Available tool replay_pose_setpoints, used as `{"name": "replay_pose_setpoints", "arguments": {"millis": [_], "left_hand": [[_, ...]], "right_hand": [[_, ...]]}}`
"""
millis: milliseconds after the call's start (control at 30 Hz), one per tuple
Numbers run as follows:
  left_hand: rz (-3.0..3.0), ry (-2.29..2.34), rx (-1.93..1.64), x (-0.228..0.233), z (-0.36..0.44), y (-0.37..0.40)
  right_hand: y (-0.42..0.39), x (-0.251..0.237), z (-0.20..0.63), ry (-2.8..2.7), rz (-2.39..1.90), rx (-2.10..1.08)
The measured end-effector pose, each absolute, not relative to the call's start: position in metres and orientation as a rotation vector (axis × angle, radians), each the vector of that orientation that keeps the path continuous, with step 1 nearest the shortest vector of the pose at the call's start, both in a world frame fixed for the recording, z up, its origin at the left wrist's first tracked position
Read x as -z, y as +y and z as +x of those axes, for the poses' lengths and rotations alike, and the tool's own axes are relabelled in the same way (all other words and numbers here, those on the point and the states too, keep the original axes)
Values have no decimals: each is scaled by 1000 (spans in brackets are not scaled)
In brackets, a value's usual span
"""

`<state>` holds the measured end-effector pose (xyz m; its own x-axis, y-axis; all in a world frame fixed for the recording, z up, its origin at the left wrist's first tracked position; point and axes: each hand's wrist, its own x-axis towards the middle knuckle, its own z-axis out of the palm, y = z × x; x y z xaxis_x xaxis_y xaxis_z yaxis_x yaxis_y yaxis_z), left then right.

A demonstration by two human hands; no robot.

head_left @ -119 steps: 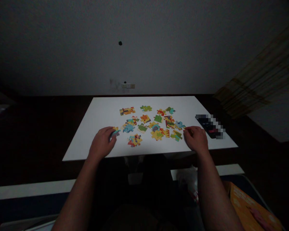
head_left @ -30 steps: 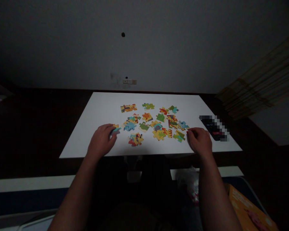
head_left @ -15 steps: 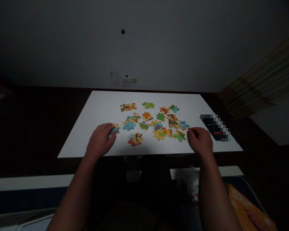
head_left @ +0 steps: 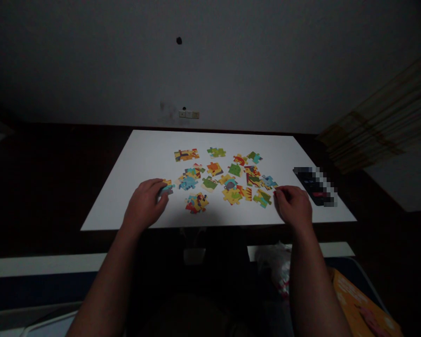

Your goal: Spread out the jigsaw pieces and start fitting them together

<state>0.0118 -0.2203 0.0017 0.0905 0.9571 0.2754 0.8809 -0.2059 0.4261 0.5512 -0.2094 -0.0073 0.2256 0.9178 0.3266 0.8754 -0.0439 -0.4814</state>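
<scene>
Several colourful jigsaw pieces (head_left: 219, 180) lie scattered on a white table (head_left: 143, 150). My left hand (head_left: 145, 203) rests near the front edge, its fingertips closed on a yellow and teal puzzle piece (head_left: 167, 186) at the left of the spread. My right hand (head_left: 293, 205) lies knuckles up at the right of the spread, fingers curled. Its fingertips sit just right of a green and yellow piece (head_left: 261, 199). Whether anything is under those fingers is hidden. A small joined cluster (head_left: 197, 203) lies between my hands.
A dark flat device (head_left: 314, 186) lies on the table to the right of my right hand. An orange box (head_left: 361, 299) sits low at the right, beside my right forearm. The room is dim, with a wall and a socket (head_left: 188, 113) behind the table.
Both hands stay in nearly the same spots on the table. The view has shifted slightly, so the table appears a little higher and wider in the frame.
</scene>
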Motion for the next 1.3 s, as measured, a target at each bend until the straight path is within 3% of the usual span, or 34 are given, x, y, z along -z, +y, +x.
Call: {"name": "replay_pose_setpoints", "arguments": {"millis": [1300], "left_hand": [[2223,1870,-743,2,9,-219]], "right_hand": [[-207,10,551,-1635,-1909,-73]]}}
